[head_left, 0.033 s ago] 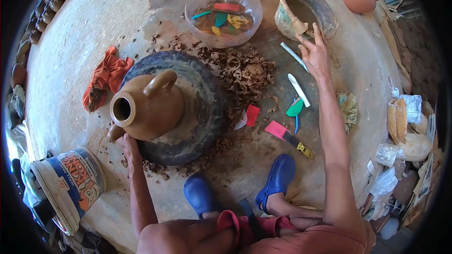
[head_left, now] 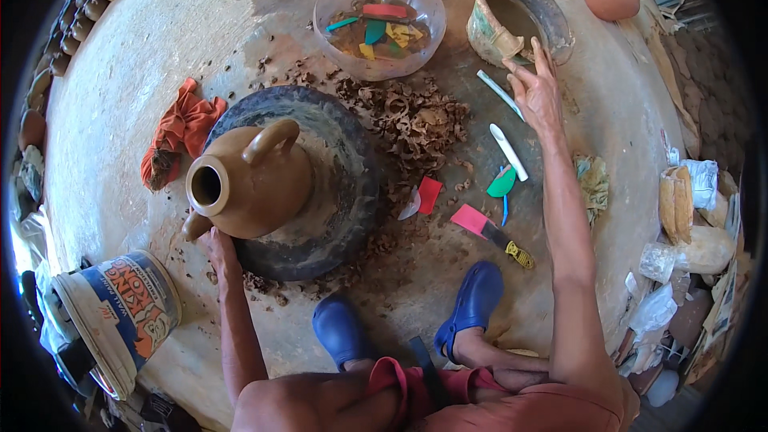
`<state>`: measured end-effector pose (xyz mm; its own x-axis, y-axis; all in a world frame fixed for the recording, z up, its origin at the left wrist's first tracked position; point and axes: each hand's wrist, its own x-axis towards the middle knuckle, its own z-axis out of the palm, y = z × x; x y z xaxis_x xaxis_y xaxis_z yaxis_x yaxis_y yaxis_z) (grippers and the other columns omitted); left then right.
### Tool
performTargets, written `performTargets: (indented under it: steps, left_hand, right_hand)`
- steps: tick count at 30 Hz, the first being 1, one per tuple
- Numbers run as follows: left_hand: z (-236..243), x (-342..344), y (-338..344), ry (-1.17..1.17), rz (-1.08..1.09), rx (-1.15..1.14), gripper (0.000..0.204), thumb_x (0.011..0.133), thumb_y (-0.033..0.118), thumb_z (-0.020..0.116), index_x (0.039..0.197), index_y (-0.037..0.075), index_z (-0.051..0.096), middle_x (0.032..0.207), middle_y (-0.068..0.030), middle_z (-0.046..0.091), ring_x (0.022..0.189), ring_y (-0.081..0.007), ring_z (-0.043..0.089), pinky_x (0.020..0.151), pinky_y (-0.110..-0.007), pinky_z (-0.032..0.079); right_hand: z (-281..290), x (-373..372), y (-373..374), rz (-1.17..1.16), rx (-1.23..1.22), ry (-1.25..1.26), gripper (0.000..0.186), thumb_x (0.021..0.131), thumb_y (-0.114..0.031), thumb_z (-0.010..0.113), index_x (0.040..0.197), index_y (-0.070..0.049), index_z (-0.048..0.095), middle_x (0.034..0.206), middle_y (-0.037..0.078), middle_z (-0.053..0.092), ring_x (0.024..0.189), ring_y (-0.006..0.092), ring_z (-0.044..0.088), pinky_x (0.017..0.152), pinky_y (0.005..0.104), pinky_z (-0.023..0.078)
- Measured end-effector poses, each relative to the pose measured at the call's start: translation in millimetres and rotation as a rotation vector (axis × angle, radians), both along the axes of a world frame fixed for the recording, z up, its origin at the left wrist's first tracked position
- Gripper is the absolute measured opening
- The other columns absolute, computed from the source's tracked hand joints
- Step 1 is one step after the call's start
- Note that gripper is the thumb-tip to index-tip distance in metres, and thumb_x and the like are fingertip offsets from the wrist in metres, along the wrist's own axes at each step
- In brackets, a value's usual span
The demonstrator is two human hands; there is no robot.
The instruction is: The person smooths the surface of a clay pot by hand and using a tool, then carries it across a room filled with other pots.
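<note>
Clay jug (head_left: 252, 180) lies tilted on the dark wheel (head_left: 336, 168), at about nine o'clock from the blue clogs. Left hand (head_left: 218, 246) steadies it from below, fingers pressed to its belly. Right hand (head_left: 538, 92), fingers spread and holding nothing, reaches to one o'clock for the water pot (head_left: 512, 16); best to keep the jug braced while dipping. White rib tool (head_left: 509, 152) lies nearby

Clay jug (head_left: 252, 180) is seen on a dark wheel (head_left: 344, 184), steadied at seven o'clock by the left hand (head_left: 218, 244); the right hand (head_left: 536, 92) is placed at one o'clock beside a muddy pot (head_left: 552, 20), open-fingered, above scattered trimming tools (head_left: 506, 152).
</note>
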<state>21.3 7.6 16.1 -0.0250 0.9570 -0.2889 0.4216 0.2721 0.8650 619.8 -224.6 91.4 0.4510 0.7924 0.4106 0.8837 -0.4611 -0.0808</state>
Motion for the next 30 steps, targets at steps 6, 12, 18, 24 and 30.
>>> performTargets:
  steps: [6, 12, 18, 24, 30]
  left_hand:
    - [-30, -35, 19, 0.088, 0.028, 0.073, 0.057, 0.103, 0.042, 0.063, 0.136, -0.005, 0.061, 0.131, -0.0161, 0.067, 0.116, -0.0249, 0.062, 0.100, -0.042, 0.048]
    - [-14, -11, 4, 0.132, 0.064, 0.058, 0.053, 0.104, 0.042, 0.061, 0.127, -0.005, 0.065, 0.126, -0.0179, 0.067, 0.111, -0.0243, 0.063, 0.097, -0.043, 0.048]
    - [-34, -21, 8, 0.122, 0.144, 0.106, 0.053, 0.103, 0.043, 0.060, 0.124, -0.006, 0.065, 0.122, -0.0160, 0.066, 0.106, -0.0212, 0.062, 0.092, -0.040, 0.049]
    - [-54, -44, 17, 0.151, 0.061, 0.163, 0.051, 0.101, 0.041, 0.063, 0.124, -0.005, 0.063, 0.113, -0.0110, 0.068, 0.098, -0.0203, 0.063, 0.085, -0.037, 0.050]
    - [-40, -27, 13, -0.016, 0.052, 0.163, 0.067, 0.094, 0.011, 0.057, 0.159, -0.002, 0.044, 0.154, -0.0182, 0.056, 0.140, -0.0283, 0.054, 0.121, -0.039, 0.037]
  right_hand:
    - [0, -16, 15, -0.058, 0.261, 0.137, 0.037, 0.095, -0.024, 0.076, 0.131, -0.015, 0.077, 0.154, 0.020, 0.058, 0.138, 0.0412, 0.058, 0.114, 0.0491, 0.049]
    - [1, -8, 49, -0.170, 0.084, -0.259, 0.046, 0.096, -0.042, 0.074, 0.134, -0.015, 0.075, 0.148, 0.012, 0.064, 0.134, 0.0318, 0.061, 0.111, 0.0519, 0.046]
    - [-2, 23, 43, -0.196, 0.072, -0.026, 0.040, 0.093, -0.035, 0.077, 0.126, -0.011, 0.078, 0.140, 0.010, 0.070, 0.134, 0.0315, 0.061, 0.113, 0.0516, 0.046]
    - [3, 36, 40, -0.220, -0.087, 0.091, 0.048, 0.088, -0.030, 0.083, 0.129, -0.006, 0.075, 0.145, 0.016, 0.066, 0.139, 0.0349, 0.057, 0.117, 0.0487, 0.044]
    - [19, -2, 7, -0.169, 0.182, 0.056, 0.063, 0.089, -0.017, 0.081, 0.148, -0.004, 0.062, 0.160, 0.023, 0.052, 0.151, 0.0364, 0.046, 0.127, 0.0446, 0.033]
